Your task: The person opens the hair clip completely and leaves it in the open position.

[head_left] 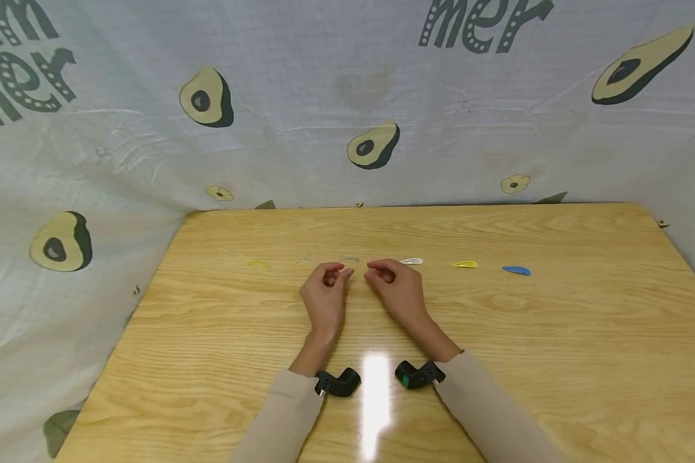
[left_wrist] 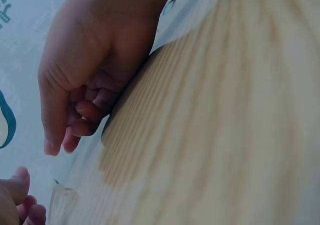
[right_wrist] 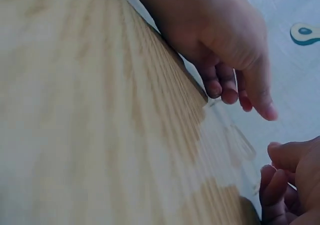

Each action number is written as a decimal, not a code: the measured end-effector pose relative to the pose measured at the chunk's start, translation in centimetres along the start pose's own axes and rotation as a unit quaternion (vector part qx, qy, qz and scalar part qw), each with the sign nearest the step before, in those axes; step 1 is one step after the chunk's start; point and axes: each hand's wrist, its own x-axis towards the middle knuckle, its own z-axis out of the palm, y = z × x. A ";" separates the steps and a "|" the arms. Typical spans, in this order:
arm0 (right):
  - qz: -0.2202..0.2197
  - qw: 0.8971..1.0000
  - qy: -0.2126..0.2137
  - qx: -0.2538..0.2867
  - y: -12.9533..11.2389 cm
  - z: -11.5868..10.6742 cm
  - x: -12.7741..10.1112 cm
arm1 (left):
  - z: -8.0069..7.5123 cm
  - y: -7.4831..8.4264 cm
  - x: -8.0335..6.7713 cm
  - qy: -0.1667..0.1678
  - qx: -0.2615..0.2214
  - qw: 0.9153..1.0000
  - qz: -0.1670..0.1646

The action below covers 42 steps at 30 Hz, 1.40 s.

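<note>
On the table (head_left: 208, 321), left hand (head_left: 326, 294) and right hand (head_left: 401, 288) curl loosely, apparently holding nothing, near the grey clip (head_left: 349, 260). Judged step: arranging clips (head_left: 465, 264); next move needs light fingertip control.

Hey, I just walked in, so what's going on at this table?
A person has both hands, the left hand and the right hand, close together but apart at a row of small items on the wooden table. The fingers are loosely curled, and I see nothing held. By the right hand lies a white clip, then a yellow clip and a blue clip farther right. Thinner, fainter pieces lie toward the left; I can't make those out well.
</note>
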 end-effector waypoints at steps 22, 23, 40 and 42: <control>0.017 0.997 0.044 -0.057 2.0 -6.5 -0.1 | 4.7 1.0 -0.1 -0.140 -0.011 0.989 -0.039; 0.022 0.997 0.045 -0.064 2.1 -6.6 0.0 | 4.9 1.0 0.0 -0.145 -0.003 0.989 -0.042; 0.053 0.989 0.026 -0.139 2.2 -7.5 1.5 | 7.0 1.7 1.1 -0.194 0.162 0.965 -0.070; 0.056 0.987 0.023 -0.146 2.2 -7.5 1.5 | 7.0 1.8 1.1 -0.196 0.161 0.964 -0.076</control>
